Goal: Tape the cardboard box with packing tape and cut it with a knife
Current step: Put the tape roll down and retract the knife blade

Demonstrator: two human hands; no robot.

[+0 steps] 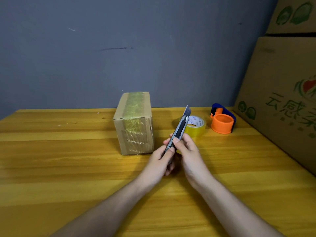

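A small cardboard box stands on the wooden table, with a wide strip of tape running over its top and down its near face. Just right of the box, both hands hold a grey utility knife upright above the table, its blade out and pointing up and away. My left hand grips the lower end of the handle. My right hand pinches the handle's middle, thumb on the slider. A roll of clear packing tape lies flat behind the knife.
An orange and blue tape dispenser sits right of the roll. Large printed cardboard cartons are stacked along the table's right edge. A grey wall rises behind the table.
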